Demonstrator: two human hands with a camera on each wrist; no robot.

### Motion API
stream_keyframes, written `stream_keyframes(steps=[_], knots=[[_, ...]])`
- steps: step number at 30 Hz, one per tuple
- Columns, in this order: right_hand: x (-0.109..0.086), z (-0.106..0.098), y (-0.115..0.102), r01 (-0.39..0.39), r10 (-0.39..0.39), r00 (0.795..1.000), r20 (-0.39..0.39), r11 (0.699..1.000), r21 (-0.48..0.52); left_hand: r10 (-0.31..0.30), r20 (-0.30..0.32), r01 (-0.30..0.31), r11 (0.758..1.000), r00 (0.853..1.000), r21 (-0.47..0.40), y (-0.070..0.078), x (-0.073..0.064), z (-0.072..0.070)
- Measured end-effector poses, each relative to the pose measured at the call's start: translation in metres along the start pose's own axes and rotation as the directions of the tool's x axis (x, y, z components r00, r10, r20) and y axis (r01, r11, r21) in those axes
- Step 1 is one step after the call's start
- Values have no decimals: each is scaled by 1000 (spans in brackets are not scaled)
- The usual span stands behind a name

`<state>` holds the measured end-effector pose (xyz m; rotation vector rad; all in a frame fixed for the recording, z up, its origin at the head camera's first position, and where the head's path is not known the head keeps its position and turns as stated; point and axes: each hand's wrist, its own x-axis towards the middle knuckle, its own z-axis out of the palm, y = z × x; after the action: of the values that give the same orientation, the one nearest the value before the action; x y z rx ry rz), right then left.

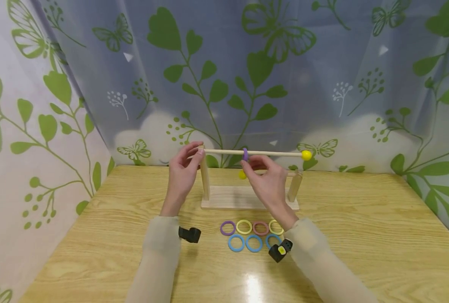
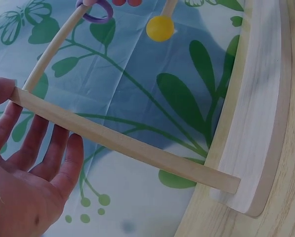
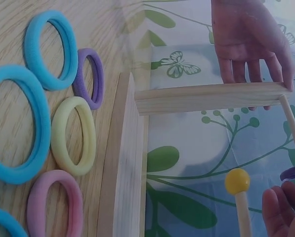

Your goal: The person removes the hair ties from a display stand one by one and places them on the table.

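A wooden stand (image 1: 236, 198) has two posts, each bearing a sideways rod with a yellow ball at its tip. My left hand (image 1: 183, 172) holds the top of the left post (image 1: 205, 179), thumb on the near side and fingers behind. Around the middle of the upper rod (image 1: 224, 151) hangs a purple hair tie (image 1: 245, 154), pinched between the thumb and fingers of my right hand (image 1: 268, 179). That hand partly hides the lower rod; its yellow ball (image 2: 160, 28) shows in the left wrist view.
In front of the stand, several hair ties lie in two rows: purple (image 3: 100, 74), pale yellow (image 3: 57, 136), pink (image 3: 36, 207) and blue (image 3: 30, 47). My right wrist camera (image 1: 279, 251) overlaps one blue tie. A patterned curtain (image 1: 224, 63) hangs behind the wooden table (image 1: 107, 235).
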<state>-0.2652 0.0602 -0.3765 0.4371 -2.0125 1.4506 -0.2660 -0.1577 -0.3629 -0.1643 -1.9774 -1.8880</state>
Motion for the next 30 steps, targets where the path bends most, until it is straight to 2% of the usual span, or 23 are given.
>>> stream_keyframes(steps=[5, 16, 21, 30], knots=[[0, 0, 0, -4, 3, 1000, -8, 1000, -15, -5, -8, 5, 1000, 1000, -3, 0, 0, 2], [2, -5, -2, -14, 13, 999, -42, 1000, -23, 34, -22, -35, 999, 999, -37, -3, -1, 3], [1, -9, -1, -26, 25, 998, -57, 999, -23, 33, -21, -34, 999, 999, -34, -4, -1, 3], [1, -18, 3, 27, -34, 995, -96, 997, -72, 26, -17, -26, 999, 1000, -30, -4, -1, 3]])
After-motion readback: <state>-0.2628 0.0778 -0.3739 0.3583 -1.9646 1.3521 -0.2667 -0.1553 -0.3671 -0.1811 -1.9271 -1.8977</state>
